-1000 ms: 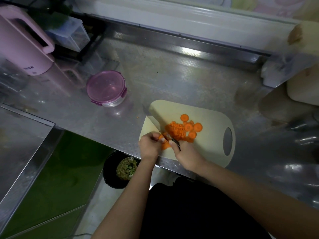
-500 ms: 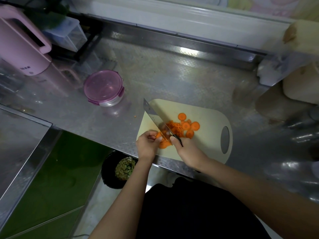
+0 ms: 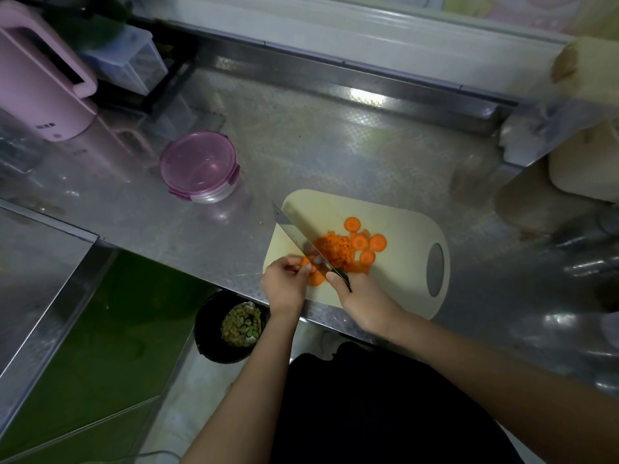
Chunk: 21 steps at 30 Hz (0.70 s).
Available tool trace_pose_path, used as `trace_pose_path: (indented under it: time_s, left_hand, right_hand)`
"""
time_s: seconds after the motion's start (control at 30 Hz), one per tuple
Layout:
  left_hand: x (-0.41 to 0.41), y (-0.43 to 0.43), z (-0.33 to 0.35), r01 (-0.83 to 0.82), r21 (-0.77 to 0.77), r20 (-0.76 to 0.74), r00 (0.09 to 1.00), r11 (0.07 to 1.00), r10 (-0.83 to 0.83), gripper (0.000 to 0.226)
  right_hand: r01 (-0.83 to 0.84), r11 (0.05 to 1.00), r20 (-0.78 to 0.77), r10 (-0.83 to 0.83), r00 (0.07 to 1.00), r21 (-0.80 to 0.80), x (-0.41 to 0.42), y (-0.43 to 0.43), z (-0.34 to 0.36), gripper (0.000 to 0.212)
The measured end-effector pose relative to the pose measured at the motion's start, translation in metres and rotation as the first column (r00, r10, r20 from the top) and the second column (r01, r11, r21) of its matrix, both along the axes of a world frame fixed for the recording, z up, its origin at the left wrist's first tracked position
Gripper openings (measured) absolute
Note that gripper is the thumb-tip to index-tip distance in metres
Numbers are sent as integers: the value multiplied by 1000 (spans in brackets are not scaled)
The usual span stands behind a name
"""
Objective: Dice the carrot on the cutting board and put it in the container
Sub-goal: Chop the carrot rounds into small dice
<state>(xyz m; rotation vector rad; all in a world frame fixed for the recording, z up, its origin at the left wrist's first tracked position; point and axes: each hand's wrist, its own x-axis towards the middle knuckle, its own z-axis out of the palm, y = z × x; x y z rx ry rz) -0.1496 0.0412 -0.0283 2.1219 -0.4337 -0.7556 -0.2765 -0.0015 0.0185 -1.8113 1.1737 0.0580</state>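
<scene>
A cream cutting board [image 3: 402, 216] lies on the steel counter. On it sit a heap of diced carrot [image 3: 335, 249] and several round carrot slices [image 3: 365, 244]. My right hand [image 3: 363, 298] grips the handle of a broad knife [image 3: 294, 231], whose blade slants up-left over the board's left part. My left hand [image 3: 284, 284] pinches carrot slices [image 3: 315, 279] at the board's near left edge, right beside the blade. A round container with a pink lid [image 3: 199, 167] stands up-left of the board, lid on.
A pink kettle [image 3: 43, 85] and a clear box [image 3: 130, 61] stand at the back left. A black bin with scraps [image 3: 234, 326] sits below the counter edge. Cream objects [image 3: 582, 162] crowd the right. A raised steel ledge [image 3: 335, 68] runs along the back.
The knife blade, lowered flat by the heap a second ago, has lifted and now slants up-left. My left hand stays on the slices at the near edge.
</scene>
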Motion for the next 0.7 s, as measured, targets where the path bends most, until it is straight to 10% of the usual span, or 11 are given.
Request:
trace_pose_path:
  time_s: [0.7]
  left_hand:
    - [7, 0, 4, -22, 26, -52, 998, 999, 23, 12]
  right_hand:
    - [-48, 988, 27, 53, 998, -145, 15, 8, -5, 31]
